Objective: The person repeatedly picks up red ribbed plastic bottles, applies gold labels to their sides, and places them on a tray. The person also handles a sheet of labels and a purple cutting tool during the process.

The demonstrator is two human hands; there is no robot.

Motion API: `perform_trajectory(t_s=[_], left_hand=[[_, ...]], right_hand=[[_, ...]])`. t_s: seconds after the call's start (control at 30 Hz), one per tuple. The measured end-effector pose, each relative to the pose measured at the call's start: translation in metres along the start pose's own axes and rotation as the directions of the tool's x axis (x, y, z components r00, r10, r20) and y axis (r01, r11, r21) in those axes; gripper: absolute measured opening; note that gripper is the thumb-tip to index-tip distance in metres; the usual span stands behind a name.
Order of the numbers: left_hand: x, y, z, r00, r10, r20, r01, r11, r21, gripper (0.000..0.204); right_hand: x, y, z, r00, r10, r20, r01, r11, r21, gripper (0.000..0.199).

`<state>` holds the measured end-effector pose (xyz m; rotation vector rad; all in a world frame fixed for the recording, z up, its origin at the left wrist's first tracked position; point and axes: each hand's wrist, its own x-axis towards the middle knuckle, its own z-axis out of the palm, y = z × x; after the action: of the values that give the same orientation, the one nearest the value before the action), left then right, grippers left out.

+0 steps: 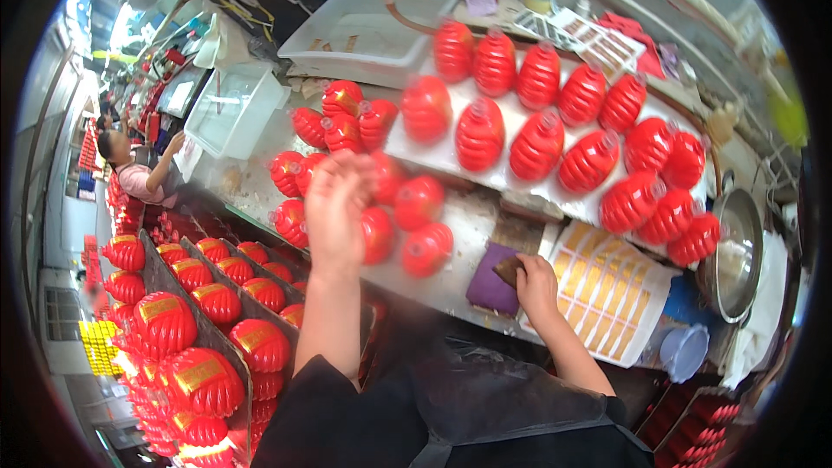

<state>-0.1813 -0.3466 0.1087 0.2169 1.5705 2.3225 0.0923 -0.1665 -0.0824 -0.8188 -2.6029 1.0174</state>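
The two hands are well apart. The left hand [340,199] is raised over the bench with its fingers bent, beside a blurred red ribbed bottle [386,178]; blur hides whether they touch, so I cannot tell if it grips anything. The right hand [537,284] pinches a small, flat, dark brown piece [508,271] over a square purple cloth pad [490,293], which probably gives it a soft surface to rest on.

Glossy, rounded red bottles [425,250] stand loose around the left hand, to its right and left, seemingly grouped within its easy reach. Just right of the right hand lies a white sheet of gold rectangular labels [608,293], likely spread flat so each stays easy to lift.

Beyond both hands, more red ribbed bottles [479,135] stand in rows on a long white board [504,180], perhaps spaced to keep them from knocking together. Gold-labelled red bottles [204,381] fill racks at lower left.
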Motion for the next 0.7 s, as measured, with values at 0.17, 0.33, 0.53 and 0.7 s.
perform_trajectory(t_s=[0.17, 0.33, 0.53, 0.7], left_hand=[[0.165, 0.028, -0.033, 0.969, 0.056, -0.242, -0.135, 0.936, -0.324, 0.034], [0.338, -0.002, -0.043, 0.911, -0.26, -0.32, 0.112, 0.904, -0.413, 0.047], [0.474, -0.07, -0.062, 0.779, -0.478, -0.407, 0.361, 0.871, -0.332, 0.042], [0.537, -0.108, -0.085, 0.786, -0.453, -0.421, 0.49, 0.871, -0.024, 0.044]], right_hand=[[0.023, -0.013, -0.003, 0.994, 0.014, 0.106, 0.003, 0.986, -0.164, 0.032], [0.043, -0.006, 0.007, 0.955, 0.194, 0.222, -0.151, 0.969, -0.197, 0.034], [0.051, 0.0, 0.027, 0.905, 0.379, 0.194, -0.311, 0.9, -0.305, 0.035], [0.061, -0.004, 0.031, 0.892, 0.39, 0.229, -0.295, 0.885, -0.36, 0.039]])
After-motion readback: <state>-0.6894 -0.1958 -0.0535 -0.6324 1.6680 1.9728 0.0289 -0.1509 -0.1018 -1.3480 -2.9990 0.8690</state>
